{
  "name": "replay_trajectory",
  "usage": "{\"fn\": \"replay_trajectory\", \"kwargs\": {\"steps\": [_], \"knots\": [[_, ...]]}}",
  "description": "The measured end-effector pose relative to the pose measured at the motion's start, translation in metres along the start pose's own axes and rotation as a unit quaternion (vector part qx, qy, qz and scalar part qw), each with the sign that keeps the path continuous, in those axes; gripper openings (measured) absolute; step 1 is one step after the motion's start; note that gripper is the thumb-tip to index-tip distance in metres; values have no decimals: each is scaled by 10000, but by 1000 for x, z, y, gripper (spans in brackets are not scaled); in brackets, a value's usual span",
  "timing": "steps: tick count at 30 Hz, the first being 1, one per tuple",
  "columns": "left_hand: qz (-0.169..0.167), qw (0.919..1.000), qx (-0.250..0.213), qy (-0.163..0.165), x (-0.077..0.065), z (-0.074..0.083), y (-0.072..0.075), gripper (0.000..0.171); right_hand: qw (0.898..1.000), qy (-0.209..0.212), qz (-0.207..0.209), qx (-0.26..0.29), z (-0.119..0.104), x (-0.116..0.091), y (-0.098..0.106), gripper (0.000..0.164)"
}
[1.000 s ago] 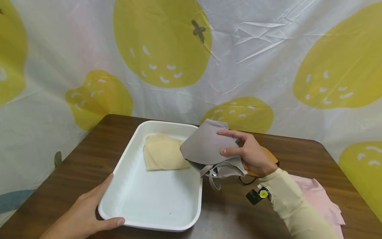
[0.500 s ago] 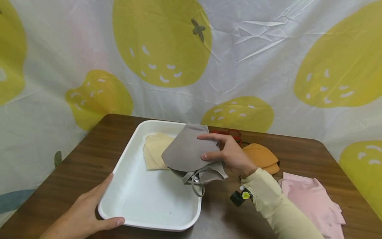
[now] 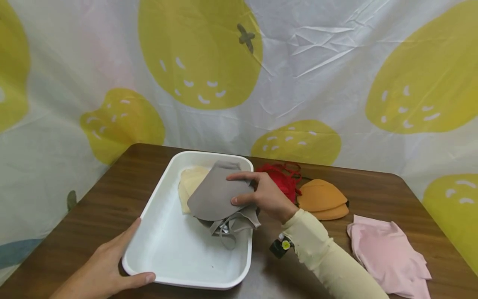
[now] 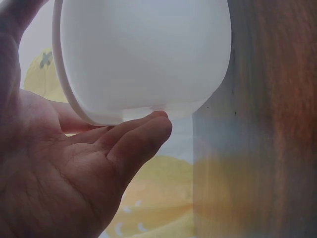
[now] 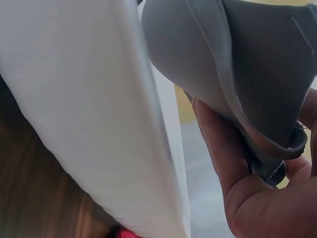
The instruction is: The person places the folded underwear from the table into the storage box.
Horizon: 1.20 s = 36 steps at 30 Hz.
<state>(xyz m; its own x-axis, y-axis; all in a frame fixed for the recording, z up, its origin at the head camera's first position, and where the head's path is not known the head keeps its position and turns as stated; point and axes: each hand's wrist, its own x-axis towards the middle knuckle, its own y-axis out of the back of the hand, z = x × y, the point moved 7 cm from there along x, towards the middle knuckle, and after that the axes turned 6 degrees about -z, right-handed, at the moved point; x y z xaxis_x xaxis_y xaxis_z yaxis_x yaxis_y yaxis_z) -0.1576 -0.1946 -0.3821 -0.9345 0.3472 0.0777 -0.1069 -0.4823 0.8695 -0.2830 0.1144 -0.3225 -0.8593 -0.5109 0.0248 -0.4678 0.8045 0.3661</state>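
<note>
My right hand (image 3: pixel 269 196) pinches a folded grey bra (image 3: pixel 216 195) over the right half of a white tray (image 3: pixel 179 257). A thin strap and small clasp hang from the bra's near side. In the right wrist view the bra's folded layers (image 5: pixel 267 64) stand between the thumb and fingers, beside the tray's outer wall (image 5: pixel 89 114). A flat beige folded garment (image 3: pixel 188 182) lies in the tray's far part, partly hidden by the bra. My left hand (image 3: pixel 106 259) grips the tray's near left corner, thumb along the front and fingers along the left side.
To the right of the tray on the brown table (image 3: pixel 298 274) lie a red strappy garment (image 3: pixel 281 180), an orange folded cup-shaped piece (image 3: pixel 323 197) and a pink folded garment (image 3: pixel 388 253). A lemon-print curtain (image 3: pixel 209 124) hangs behind the table.
My right hand has carried the grey bra leftward and lower, over the tray. The red garment and orange piece have come into fuller view. My left hand has stayed at the tray's corner.
</note>
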Motion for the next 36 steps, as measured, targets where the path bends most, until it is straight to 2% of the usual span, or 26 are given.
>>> {"fn": "replay_trajectory", "kwargs": {"steps": [7, 13, 19, 24, 26, 29, 32, 36], "knots": [[94, 9998, 187, 27, -2, -1, 0, 128, 9990, 53, -252, -365, -3, 4, -19, 51], [107, 9999, 93, -22, -1, 0, 0, 127, 9964, 34, -608, -583, -4, 3, -38, 51], [50, 9999, 67, 74, -1, -2, -2, 128, 9893, 200, -1065, -976, -7, 0, -60, 53], [223, 9996, 159, -53, -3, -2, -1, 128, 9800, 277, -1260, -1513, -3, -3, -71, 54], [315, 9992, 213, -125, -3, -2, 0, 128, 9722, 344, -1324, -1901, -4, -4, -75, 54], [346, 9991, 184, -162, -3, -2, 0, 128, 9537, 496, -1450, -2586, -5, -6, -79, 53], [287, 9994, 119, -120, -3, -2, 0, 128, 9311, 539, -1676, -3195, -7, -7, -86, 50], [137, 9999, 11, -10, -1, -2, -2, 128, 8960, 465, -1936, -3970, -8, -10, -93, 48]]}}
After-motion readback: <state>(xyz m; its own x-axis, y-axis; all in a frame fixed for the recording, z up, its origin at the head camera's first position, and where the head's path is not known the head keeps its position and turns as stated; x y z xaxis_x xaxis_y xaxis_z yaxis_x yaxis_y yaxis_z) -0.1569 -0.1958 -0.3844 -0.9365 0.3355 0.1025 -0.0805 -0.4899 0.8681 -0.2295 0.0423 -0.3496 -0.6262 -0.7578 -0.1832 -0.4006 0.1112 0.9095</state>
